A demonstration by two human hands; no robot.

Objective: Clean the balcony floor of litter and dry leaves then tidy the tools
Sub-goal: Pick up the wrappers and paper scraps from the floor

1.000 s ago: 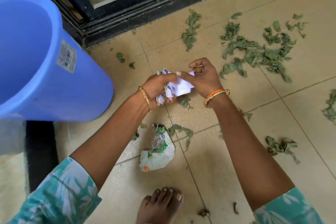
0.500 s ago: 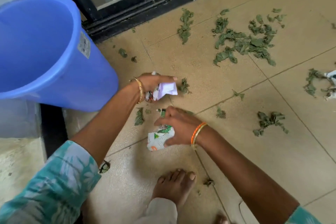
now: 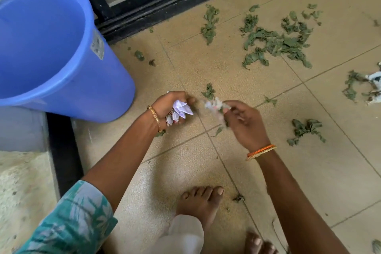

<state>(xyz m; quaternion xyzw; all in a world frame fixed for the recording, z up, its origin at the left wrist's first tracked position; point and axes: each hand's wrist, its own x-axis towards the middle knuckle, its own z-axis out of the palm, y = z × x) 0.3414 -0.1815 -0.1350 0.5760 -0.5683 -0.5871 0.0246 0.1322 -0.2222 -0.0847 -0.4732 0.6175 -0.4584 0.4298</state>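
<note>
My left hand (image 3: 172,105) grips a wad of crumpled white paper (image 3: 181,110) just above the tiled floor, beside the blue bucket (image 3: 61,64). Just right of it, my right hand (image 3: 244,123) pinches a blurred white wrapper scrap with green leaf bits (image 3: 214,107) lifted off the floor. Dry green leaves lie scattered: a big patch (image 3: 276,41) at the upper right, a clump (image 3: 307,130) right of my right hand, a single leaf (image 3: 208,92) between my hands.
The bucket stands tilted at the left against a black threshold (image 3: 61,150). A black sliding-door track (image 3: 165,8) runs along the top. More crumpled litter with leaves (image 3: 373,86) lies at the right edge. My bare foot (image 3: 201,202) stands below my hands.
My right hand went down to the printed wrapper on the floor, took it up and now holds it beside the left hand. The left hand kept its paper wad.
</note>
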